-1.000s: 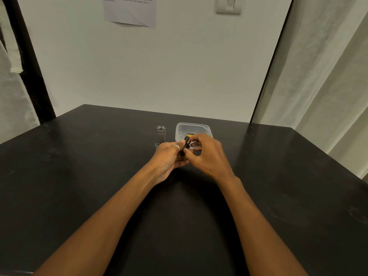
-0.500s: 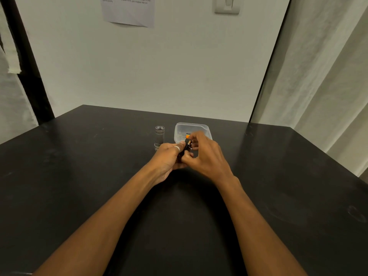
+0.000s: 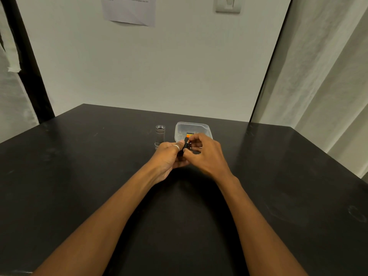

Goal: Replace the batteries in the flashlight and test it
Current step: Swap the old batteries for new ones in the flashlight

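At table (image 3: 79, 176) middle, well off edges: left hand (image 3: 167, 157) and right hand (image 3: 208, 156) pinch black part (image 3: 186, 145); tub (image 3: 203, 126) just behind.

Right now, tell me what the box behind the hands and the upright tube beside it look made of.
Box: likely clear, slightly frosted plastic, judging by its thin, pale, see-through walls and rounded corners. Tube: probably metal with a dull grey satin finish and a bright rim around its dark open top. Coated plastic is possible.

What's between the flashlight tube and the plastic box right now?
Head view: only bare tabletop separates the flashlight tube from the plastic box.
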### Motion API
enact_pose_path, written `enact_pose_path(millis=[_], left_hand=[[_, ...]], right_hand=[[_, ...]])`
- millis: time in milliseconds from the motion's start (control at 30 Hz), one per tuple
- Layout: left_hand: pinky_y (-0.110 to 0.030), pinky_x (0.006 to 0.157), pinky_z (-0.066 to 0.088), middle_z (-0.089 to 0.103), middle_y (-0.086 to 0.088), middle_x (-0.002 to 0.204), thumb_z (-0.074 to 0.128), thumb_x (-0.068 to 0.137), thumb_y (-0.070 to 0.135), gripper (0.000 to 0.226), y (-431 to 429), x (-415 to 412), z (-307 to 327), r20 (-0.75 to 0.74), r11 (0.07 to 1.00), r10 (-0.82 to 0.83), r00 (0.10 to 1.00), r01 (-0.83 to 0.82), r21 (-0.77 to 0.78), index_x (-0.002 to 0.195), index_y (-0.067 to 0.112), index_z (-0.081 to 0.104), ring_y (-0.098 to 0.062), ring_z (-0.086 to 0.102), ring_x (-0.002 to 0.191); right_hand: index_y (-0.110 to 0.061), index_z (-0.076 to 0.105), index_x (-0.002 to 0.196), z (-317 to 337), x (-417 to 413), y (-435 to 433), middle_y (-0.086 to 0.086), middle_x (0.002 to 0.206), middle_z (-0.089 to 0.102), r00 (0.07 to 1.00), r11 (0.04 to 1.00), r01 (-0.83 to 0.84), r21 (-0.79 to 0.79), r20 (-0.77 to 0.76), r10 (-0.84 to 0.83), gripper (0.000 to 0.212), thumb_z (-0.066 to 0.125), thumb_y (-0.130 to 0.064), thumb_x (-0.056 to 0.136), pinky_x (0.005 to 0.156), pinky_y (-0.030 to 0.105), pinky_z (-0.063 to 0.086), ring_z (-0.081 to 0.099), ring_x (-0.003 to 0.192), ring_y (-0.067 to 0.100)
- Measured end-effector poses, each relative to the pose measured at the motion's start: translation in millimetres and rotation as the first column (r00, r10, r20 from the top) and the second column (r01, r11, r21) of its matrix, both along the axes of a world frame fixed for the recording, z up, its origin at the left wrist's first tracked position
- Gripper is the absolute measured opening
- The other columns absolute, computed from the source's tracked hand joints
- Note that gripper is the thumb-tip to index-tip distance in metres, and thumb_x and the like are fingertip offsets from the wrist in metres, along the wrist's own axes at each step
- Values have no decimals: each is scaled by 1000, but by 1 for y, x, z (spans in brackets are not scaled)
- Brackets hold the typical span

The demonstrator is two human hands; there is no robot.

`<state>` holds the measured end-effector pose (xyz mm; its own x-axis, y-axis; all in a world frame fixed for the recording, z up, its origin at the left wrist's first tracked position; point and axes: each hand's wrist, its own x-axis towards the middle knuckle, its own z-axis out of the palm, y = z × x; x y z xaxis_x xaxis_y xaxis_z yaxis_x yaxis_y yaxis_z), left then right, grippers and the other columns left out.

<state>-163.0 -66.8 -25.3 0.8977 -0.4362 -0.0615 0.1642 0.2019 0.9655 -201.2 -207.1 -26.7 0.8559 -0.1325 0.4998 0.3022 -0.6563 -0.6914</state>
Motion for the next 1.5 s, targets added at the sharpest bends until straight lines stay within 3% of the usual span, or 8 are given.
enact_pose_path(millis=[233,600,700,900,1133,1200,1300,1500], left_hand=[[-29,64,59,71,-11,77,47,108,22,31,0,-1,1,-4,1000,19,1000,-19,-1,101,2,70,-17,70,73],[-26,61,58,75,-10,78,43,109,22,35,-2,-3,4,-2,999,48,999,-48,-13,98,2,70,-16,71,73],[-26,62,58,75,-5,74,43,109,22,35,-1,-4,4,1,999,47,999,-47,-15,96,4,71,-13,71,71],[-27,68,60,77,-13,91,45,109,26,35,-1,-4,3,-2,999,39,999,-40,-18,106,3,71,-19,77,81],[-30,69,61,74,-13,97,42,109,29,37,-2,-1,4,-77,998,69,995,-69,0,115,2,66,-20,73,84],[-31,69,61,73,-13,98,42,109,29,37,-2,0,4,-80,997,71,994,-72,-7,116,2,66,-20,72,85],[-32,68,61,71,-11,97,42,109,29,37,-2,0,4,-77,997,76,994,-77,-13,117,2,66,-19,70,86],[-31,68,60,70,-8,95,41,109,31,38,-2,1,3,-56,998,54,997,-55,-6,117,5,67,-17,69,86]], right_hand=[[-14,63,110,-2,4,0,-4,104,72,999,993,-6,120,-49,12,46,91,-25,75,85,17,57,70,97,6],[-20,57,106,1,3,5,-6,103,65,999,997,29,69,27,-30,44,89,-20,76,74,12,54,64,95,5],[-24,57,107,5,0,5,-7,101,69,998,979,-32,200,-38,41,42,87,-18,79,73,13,56,69,92,7],[-23,62,99,7,5,4,3,98,73,1000,903,11,430,-12,-6,21,77,-13,89,75,37,63,74,92,22],[-9,59,113,21,-3,-27,13,101,72,984,643,99,759,22,-177,25,73,-8,93,70,28,62,77,88,22],[-12,62,109,16,-1,-38,11,98,73,950,683,265,681,-62,-307,21,74,-11,92,70,27,62,76,85,22],[-19,67,105,7,1,-50,0,94,72,858,782,512,356,-172,-484,15,73,-17,92,78,30,61,72,89,18],[-22,77,91,3,-5,-54,-3,95,70,768,811,585,10,-329,-550,10,68,-18,91,74,29,49,64,91,18]])
